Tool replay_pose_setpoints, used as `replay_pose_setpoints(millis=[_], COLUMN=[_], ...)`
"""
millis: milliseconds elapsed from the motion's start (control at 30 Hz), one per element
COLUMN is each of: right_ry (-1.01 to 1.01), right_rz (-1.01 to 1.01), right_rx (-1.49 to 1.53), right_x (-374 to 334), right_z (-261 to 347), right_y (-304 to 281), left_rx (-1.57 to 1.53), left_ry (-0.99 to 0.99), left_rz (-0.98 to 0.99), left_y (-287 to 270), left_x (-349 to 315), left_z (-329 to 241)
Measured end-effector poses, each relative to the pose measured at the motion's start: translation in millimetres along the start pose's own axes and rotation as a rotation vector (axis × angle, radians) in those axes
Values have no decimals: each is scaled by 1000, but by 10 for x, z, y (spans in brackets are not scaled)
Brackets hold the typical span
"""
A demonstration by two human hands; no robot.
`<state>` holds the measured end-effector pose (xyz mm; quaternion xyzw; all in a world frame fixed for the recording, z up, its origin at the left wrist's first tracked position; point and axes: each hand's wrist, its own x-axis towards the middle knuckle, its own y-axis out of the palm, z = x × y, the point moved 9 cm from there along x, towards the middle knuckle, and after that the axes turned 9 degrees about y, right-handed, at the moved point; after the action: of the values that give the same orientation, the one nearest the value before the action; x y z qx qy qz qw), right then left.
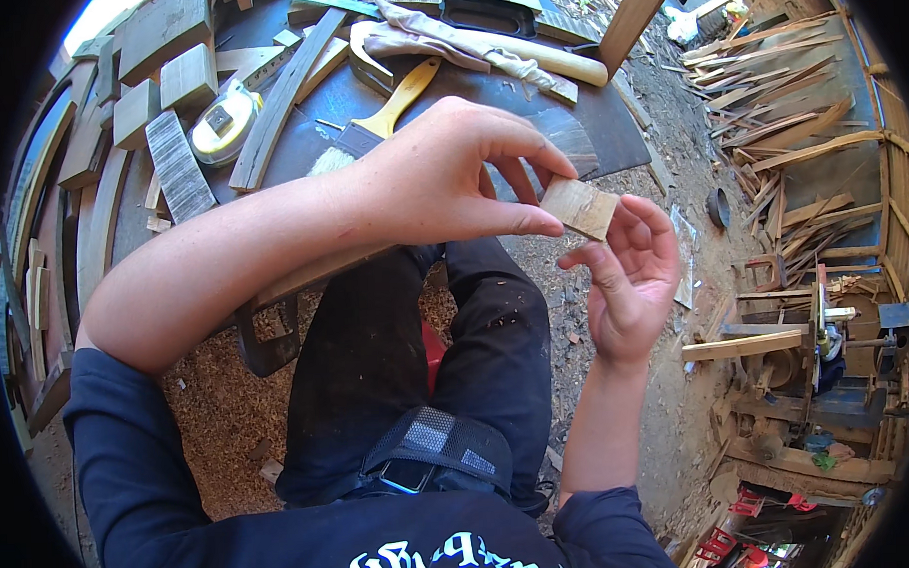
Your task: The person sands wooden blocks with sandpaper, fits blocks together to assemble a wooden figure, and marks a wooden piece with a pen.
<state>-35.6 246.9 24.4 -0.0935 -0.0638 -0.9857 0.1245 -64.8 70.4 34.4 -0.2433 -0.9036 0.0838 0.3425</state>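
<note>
A small, pale block of wood (pixel 580 208) is held up in front of me, beyond my knees. My left hand (pixel 461 169) reaches across from the left and pinches the block's left side between thumb and fingers. At the block's right edge and lower corner is my right hand (pixel 635 278), its fingers curled around that end and its thumb just below. Where the right fingertips meet the wood is partly hidden. Below the left wrist on the bench lies a paintbrush with a yellow handle (pixel 413 93), its pale bristles partly behind my forearm.
On the dark workbench (pixel 620 138) lie a hammer (pixel 527 59), a crumpled glove (pixel 416 35), a tape measure (pixel 226 122), a curved wood strip (pixel 288 100) and several wood blocks (pixel 187 78). Shavings (pixel 214 413) cover the ground. Wood offcuts (pixel 800 142) and machinery (pixel 778 373) stand at right.
</note>
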Motion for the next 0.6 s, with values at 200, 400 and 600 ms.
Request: replay_pose_setpoints(millis=[200, 400, 600], right_ry=[-85, 28, -288], right_rz=[-83, -315, -386], right_rx=[-65, -548, -1074], right_x=[95, 570, 803], right_z=[-59, -128, -20], right_y=[48, -341, -135], left_rx=[190, 806, 771], left_ry=[64, 115, 34], left_rz=[25, 260, 313], left_y=[-13, 215, 180], left_x=[-17, -152, -194], left_z=[-29, 92, 159])
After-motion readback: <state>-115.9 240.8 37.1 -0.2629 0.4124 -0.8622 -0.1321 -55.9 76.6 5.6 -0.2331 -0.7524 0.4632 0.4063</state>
